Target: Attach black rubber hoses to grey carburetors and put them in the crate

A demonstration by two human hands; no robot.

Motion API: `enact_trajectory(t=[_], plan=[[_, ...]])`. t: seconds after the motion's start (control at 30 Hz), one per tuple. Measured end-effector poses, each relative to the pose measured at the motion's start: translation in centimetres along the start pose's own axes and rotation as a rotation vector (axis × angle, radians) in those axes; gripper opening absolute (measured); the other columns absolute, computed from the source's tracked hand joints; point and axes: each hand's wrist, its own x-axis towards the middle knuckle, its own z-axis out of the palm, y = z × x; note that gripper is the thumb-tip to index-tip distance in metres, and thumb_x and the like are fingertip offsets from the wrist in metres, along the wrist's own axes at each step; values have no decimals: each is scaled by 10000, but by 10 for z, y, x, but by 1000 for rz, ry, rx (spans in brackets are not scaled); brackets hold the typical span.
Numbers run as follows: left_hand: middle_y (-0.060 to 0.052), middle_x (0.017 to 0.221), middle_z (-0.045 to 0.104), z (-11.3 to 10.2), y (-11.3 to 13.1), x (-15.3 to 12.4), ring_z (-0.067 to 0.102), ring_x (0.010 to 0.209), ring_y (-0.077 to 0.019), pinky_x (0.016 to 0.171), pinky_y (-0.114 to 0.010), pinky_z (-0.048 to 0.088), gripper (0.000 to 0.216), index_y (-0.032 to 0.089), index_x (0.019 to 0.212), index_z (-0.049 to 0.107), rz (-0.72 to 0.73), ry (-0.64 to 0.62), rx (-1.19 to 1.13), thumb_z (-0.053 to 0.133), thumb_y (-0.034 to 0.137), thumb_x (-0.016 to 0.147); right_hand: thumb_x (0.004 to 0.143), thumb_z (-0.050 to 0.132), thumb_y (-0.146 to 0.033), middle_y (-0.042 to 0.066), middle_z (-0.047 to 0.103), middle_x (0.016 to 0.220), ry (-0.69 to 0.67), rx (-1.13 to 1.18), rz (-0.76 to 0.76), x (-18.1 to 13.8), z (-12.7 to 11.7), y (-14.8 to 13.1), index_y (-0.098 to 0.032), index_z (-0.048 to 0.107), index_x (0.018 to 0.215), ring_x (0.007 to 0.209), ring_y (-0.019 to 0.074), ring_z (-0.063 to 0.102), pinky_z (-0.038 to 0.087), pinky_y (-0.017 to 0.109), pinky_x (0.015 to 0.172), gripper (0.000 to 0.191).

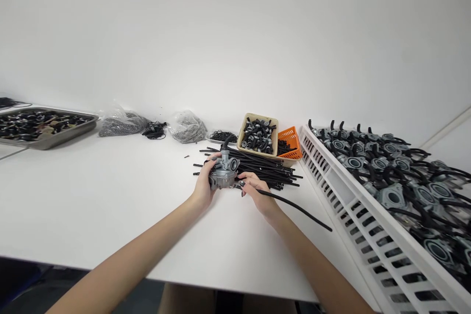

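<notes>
Beyond the tabletop's (110,196) near edge, a carburetor (224,172) was clasped by the outstretched left hand (203,184). A hose (297,205) was pinched by the right hand (259,196).

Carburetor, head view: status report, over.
Left hand grips carburetor. Right hand holds black hose low beside it; joining unclear. Tube bundle just behind; nothing visibly blocking either hand.
</notes>
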Motion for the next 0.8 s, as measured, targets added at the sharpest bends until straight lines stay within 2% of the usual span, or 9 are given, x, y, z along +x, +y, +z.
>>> enact_trajectory(t=[0.17, 0.37, 0.5, 0.6, 0.8], plan=[[-5, 867, 613, 1, 1, 0, 584, 668, -162, 463, -218, 437, 334, 220, 1026, 577, 53, 12, 6, 588, 397, 744, 764, 655, -466, 77, 611, 1309, -58, 166, -2, -3, 7, -2, -208, 538, 499, 1173, 294, 569, 393, 424, 1007, 388], [13, 784, 576, 2, 0, -2, 538, 562, -127, 413, -195, 389, 311, 217, 1008, 557, 107, 39, 4, 583, 373, 740, 806, 646, -470, 71, 604, 1342, -58, 320, 19, -4, 15, 8, -218, 507, 563, 1251, 293, 528, 350, 480, 1062, 376], [24, 751, 562, 2, -1, -3, 500, 506, -112, 372, -191, 363, 326, 218, 1020, 539, 143, 11, 21, 597, 396, 753, 819, 653, -456, 72, 586, 1367, -68, 309, 0, -5, 16, 6, -214, 525, 591, 1253, 290, 528, 362, 481, 1061, 357], [18, 772, 566, 1, -1, -4, 520, 538, -119, 385, -191, 379, 310, 222, 1016, 527, 172, 15, 10, 588, 396, 766, 832, 644, -461, 68, 582, 1374, -80, 275, -38, -8, 16, -3, -216, 540, 609, 1203, 285, 568, 389, 472, 1041, 347], [31, 744, 534, -2, -2, -5, 468, 488, -95, 364, -180, 356, 296, 225, 1014, 523, 239, -1, 54, 582, 419, 797, 862, 629, -399, 40, 576, 1379, -148, 310, -115, -11, 16, -9, -224, 567, 650, 1220, 264, 577, 350, 460, 1092, 282]])
